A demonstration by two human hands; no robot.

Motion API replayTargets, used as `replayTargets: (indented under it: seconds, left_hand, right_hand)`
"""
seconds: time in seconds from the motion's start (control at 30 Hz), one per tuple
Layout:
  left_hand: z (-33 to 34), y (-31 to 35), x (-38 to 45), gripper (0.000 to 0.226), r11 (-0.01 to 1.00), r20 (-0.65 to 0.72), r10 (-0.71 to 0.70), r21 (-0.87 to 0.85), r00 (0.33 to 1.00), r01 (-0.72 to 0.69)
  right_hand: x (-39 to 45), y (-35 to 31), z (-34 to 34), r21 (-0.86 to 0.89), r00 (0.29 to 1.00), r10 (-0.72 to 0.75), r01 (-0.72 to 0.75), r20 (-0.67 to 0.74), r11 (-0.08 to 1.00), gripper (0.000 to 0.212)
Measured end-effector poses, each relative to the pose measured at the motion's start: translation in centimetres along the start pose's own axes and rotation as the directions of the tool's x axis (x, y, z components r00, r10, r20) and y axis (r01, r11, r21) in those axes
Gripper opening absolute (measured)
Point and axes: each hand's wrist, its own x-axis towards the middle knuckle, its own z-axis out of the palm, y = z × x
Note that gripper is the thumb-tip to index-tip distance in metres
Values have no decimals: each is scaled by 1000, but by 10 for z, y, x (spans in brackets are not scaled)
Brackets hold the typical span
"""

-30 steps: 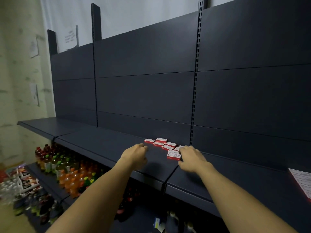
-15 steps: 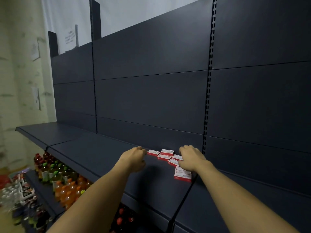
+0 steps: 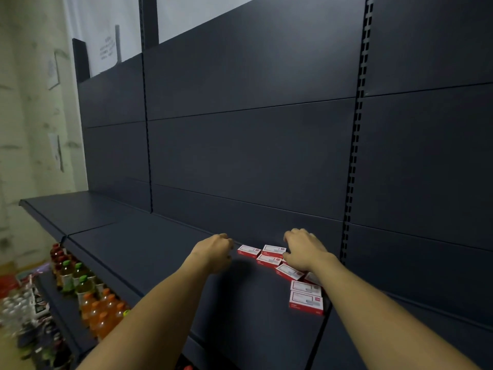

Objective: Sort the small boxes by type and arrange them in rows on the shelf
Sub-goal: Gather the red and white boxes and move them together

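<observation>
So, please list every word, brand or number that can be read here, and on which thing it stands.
None can be read.
Small boxes: red and white labels, print too small.
Paper sheet above the shelving: dark lines, blurred.
Drink bottles below: labels blurred.

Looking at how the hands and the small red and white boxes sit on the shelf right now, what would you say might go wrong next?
1. The nearest box lies close to the shelf's front right corner; a sweep of the right forearm might knock it off.
2. The right hand covers part of the loose cluster of boxes, so boxes under it could be shoved askew.
3. The left hand, fingers curled beside the leftmost box, may nudge it out of line.
</observation>
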Motion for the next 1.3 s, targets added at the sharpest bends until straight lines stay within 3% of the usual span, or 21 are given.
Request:
replayTargets:
  seconds: [0.23,0.43,0.63,0.87,1.07,1.3]
  left_hand:
    - [13,-13,36,40,996,-41,67,-57,997,-69]
    - [32,-5,64,37,968,-112,211,-112,971,-223]
    - [53,-6,75,39,898,-234,376,-147,897,-415]
    - [76,-16,93,35,823,-383,452,-169,805,-542]
    - [91,-21,109,46,828,-285,397,-298,872,-475]
    - [103,-28,127,42,768,-207,423,-434,882,-471]
  right_hand:
    - [20,-5,16,21,999,47,-47,-4,999,41]
    - [25,-7,33,43,985,169,-168,-25,985,37]
    - [34,-24,54,-24,975,201,-204,-93,979,39]
    - [41,-33,81,-11,966,220,-223,-139,975,44]
    - [42,-27,90,-25,966,210,-216,-149,976,40]
    - [42,-29,93,-49,961,218,-229,-168,972,39]
